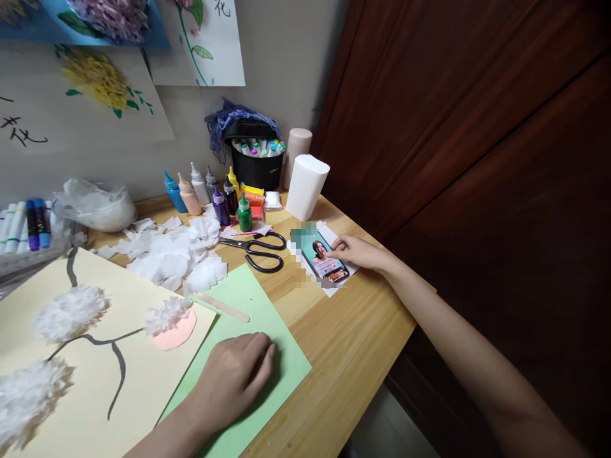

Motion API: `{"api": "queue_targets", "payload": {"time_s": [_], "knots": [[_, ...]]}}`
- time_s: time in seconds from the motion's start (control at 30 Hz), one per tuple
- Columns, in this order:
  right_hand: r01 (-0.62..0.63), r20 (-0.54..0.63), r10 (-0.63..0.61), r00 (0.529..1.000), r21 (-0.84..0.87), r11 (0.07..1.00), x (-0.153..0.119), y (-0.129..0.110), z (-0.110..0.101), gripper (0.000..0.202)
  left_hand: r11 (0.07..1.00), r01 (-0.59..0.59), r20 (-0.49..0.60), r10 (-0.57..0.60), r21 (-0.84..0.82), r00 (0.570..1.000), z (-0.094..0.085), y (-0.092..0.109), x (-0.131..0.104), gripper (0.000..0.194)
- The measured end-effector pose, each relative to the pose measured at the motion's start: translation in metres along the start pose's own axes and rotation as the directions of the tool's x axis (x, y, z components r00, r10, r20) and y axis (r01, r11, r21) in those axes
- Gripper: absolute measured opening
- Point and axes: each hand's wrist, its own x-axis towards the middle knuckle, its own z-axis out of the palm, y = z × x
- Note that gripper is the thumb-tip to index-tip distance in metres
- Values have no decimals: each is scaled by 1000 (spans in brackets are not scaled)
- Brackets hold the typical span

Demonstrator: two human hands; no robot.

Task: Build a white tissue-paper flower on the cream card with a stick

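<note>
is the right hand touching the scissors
No, the right hand is at the phone, while the scissors lie apart from it on the table.

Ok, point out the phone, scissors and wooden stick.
Phone (321,260), head view, middle of its screen.
Scissors (247,245), head view, at the pivot.
Wooden stick (223,306), head view, middle of its flat face.
</note>
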Motion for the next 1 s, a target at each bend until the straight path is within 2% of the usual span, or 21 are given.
{"api": "queue_targets", "payload": {"time_s": [0.03,0.07,0.1,0.13,0.17,0.27,0.43,0.53,0.63,0.73,0.9,1.0], "knots": [[33,-98,-40,994,-74,997,-5,-6,4,28,1000,1,1,-1,-4,1000,0,0,0,24],[79,-218,-111,970,-152,985,-12,-14,9,24,1000,3,0,-3,-9,1000,0,1,1,24],[171,-278,-225,934,-203,964,-20,-23,15,21,1000,2,-2,-2,-15,1000,-1,1,1,24],[270,-264,-322,909,-217,938,-28,-34,22,16,1000,0,-6,0,-22,1000,-1,2,1,24],[350,-196,-387,901,-200,915,-36,-45,29,13,1000,-3,-13,3,-27,1000,-1,3,1,24],[518,-62,-536,842,-184,835,-49,-79,54,13,999,-19,-36,18,-42,999,-1,4,-1,24],[718,112,-713,692,-206,665,-35,-115,107,10,997,-25,-80,20,-71,997,-1,5,-2,22],[771,114,-767,631,-197,605,-27,-126,139,16,996,-31,-110,21,-89,994,-1,5,-2,22],[784,79,-782,618,-132,606,-31,-130,160,17,994,-47,-132,33,-98,991,0,5,-2,22],[780,51,-778,626,-79,621,-36,-130,169,13,994,-49,-147,35,-94,989,3,5,-2,22],[722,33,-723,690,-109,684,-31,-132,179,18,997,-40,-132,30,-73,991,8,4,-2,19],[706,64,-704,707,-110,700,-25,-135,183,14,997,-24,-112,16,-69,994,9,4,-2,20]]}}
